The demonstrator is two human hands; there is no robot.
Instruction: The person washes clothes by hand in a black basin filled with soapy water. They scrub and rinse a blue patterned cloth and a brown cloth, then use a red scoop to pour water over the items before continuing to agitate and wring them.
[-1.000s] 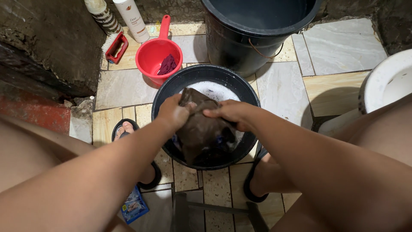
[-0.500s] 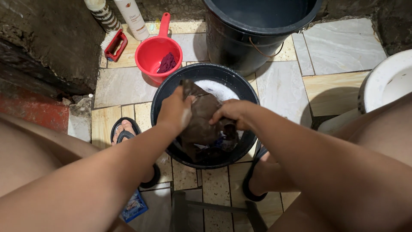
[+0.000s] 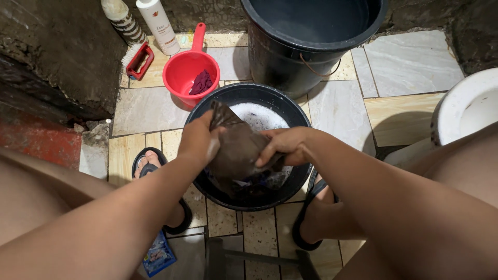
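Seen from the head camera, the cloth (image 3: 236, 150) is a wet, dark brown piece, crumpled and bunched, with one pointed corner sticking up toward the far rim of the basin (image 3: 301, 116). It hangs over the basin, held above white suds, and its lower end drops into the dark laundry at the near side of the basin. The left hand (image 3: 198, 141) grips the cloth's left side, fingers clenched round the fabric near the raised corner. The right hand (image 3: 285, 146) clasps the cloth's right side, fingers curled over it and pressing it toward the left hand. The two hands are close, with the bunched cloth between them.

The basin is round and black and stands on the tiled floor (image 3: 148, 109) between the person's feet in dark sandals. Just beyond its far-left rim sits a red dipper (image 3: 188, 67) with a long handle, holding a small maroon rag (image 3: 201, 83). A large black bucket (image 3: 295, 57) stands beyond the basin's far rim, nearly touching it.

At the floor's far-left corner, against the rough wall, stands a tall white bottle (image 3: 158, 23) with a small coloured label, and beside it a bottle (image 3: 120, 18) with dark and pale stripes. A red-backed brush (image 3: 139, 59) lies in front of them. At the near edge, by the left foot, lies a flat blue sachet (image 3: 160, 253) with printed pictures. A white bowl (image 3: 467, 111) shows at the right edge.
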